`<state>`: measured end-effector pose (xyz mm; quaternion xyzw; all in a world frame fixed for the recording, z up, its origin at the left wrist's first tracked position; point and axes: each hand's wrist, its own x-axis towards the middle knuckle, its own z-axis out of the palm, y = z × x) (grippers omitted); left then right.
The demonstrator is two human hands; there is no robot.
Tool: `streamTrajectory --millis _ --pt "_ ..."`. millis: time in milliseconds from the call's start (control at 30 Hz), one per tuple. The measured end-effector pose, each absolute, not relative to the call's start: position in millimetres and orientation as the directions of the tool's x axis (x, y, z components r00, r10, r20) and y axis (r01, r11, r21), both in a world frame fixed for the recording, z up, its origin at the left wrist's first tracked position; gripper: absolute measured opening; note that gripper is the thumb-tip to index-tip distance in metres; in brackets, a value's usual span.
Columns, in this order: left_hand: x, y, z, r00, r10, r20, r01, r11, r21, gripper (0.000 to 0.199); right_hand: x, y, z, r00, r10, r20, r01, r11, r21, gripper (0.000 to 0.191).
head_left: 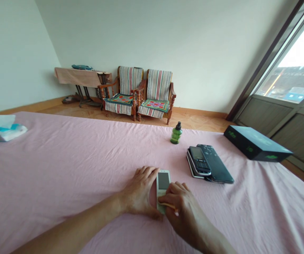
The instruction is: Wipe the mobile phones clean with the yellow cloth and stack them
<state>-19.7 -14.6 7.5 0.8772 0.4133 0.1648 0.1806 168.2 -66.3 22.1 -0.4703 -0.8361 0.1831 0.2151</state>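
While left hand (141, 192) arches wide, gripping white phone (163, 181) end to end — right hand (185, 210) curled, pinching thin stick (171, 205).

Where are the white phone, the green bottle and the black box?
White phone (163, 181), head view, on its screen.
Green bottle (176, 135), head view, on its body.
Black box (260, 139), head view, on its top.

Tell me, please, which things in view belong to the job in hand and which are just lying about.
In use:
white phone, steadied by the left hand
thin stick, in the right hand

Apparently lying about:
green bottle
stacked phones
black box
tissue pack
chairs
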Motion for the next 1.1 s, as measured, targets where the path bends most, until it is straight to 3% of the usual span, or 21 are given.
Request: streamTrajectory --millis 200,400,633,967,1100 --pt "-19.1 -15.3 12.1 0.612 0.783 0.108 0.673 -0.588 0.449 0.114 193.2 -64.6 22.8 -0.384 0.902 0.197 0.725 0.427 -0.540 0.034" --pt "-18.6 -15.7 10.0 0.593 0.798 0.110 0.684 -0.570 0.455 0.113 172.2 -68.0 22.3 -0.468 0.862 0.194 0.686 0.493 -0.535 0.030" --pt "-17.9 -15.4 9.9 0.583 0.807 0.092 0.697 -0.555 0.453 0.114 182.3 -61.0 13.2 -0.376 0.899 0.227 0.711 0.437 -0.552 0.032" --pt "-18.7 -10.3 11.1 0.604 0.789 0.108 0.673 -0.578 0.461 0.117 191.5 -69.6 21.3 -0.459 0.873 0.162 0.686 0.464 -0.560 0.038" --pt "-20.2 -9.6 9.6 0.604 0.790 0.107 0.672 -0.577 0.464 0.115 191.4 -65.3 17.7 -0.441 0.873 0.209 0.674 0.475 -0.566 0.038"
